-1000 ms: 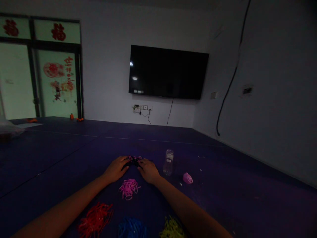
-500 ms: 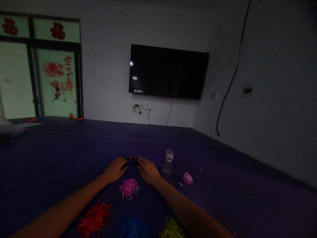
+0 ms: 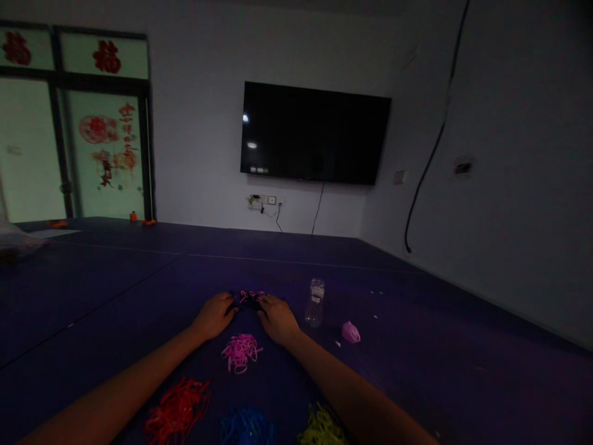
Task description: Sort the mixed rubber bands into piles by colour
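My left hand (image 3: 215,315) reaches forward over the purple floor, thumb apart from the fingers, at the left side of a pile of black and pink bands (image 3: 251,297). On the pile's right side lies my right hand (image 3: 277,317), its fingers stretched out and touching the bands. Both hands hide parts of this dark pile. Between my forearms sits a heap of pink rubber bands (image 3: 241,353). Closer to me are red bands (image 3: 178,409), blue bands (image 3: 248,426) and yellow bands (image 3: 321,426), the last two cut off by the lower edge.
A clear bottle (image 3: 315,304) without a lid stands right of my right hand. Near it lies a pink cap (image 3: 351,332) with a loop, among small white scraps. A television (image 3: 315,133) hangs on the far wall. Small orange objects (image 3: 134,216) lie by the glass door.
My left hand has shifted very slightly to the left. The right hand, the band piles and the bottle look almost the same.
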Action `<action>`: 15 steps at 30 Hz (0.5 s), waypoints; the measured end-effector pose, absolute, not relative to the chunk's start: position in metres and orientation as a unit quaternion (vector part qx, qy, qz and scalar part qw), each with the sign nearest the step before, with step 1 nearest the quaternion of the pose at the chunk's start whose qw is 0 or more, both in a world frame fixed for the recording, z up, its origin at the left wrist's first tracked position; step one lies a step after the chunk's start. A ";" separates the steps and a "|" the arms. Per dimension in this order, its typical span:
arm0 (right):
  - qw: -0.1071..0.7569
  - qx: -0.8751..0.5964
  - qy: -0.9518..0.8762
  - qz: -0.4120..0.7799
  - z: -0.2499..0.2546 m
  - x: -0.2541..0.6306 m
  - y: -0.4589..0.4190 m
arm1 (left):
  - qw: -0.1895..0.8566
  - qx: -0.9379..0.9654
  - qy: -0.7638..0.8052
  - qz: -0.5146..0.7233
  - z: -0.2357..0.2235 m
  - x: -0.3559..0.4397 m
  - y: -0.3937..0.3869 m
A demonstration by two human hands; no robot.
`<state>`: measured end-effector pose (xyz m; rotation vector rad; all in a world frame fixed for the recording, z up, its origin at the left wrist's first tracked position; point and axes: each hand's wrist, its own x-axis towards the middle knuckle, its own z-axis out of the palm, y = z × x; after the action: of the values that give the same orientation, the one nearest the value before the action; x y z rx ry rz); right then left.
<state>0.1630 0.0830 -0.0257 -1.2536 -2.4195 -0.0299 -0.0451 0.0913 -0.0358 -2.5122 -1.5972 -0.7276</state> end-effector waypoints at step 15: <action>0.214 -0.452 -0.866 -0.014 -0.026 0.163 0.084 | 0.128 -0.755 -0.604 -0.220 -0.040 -0.047 0.091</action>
<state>0.1626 0.0838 -0.0260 -1.2531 -2.4035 -0.0380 -0.0468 0.0913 -0.0400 -2.1974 -1.7556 -0.6413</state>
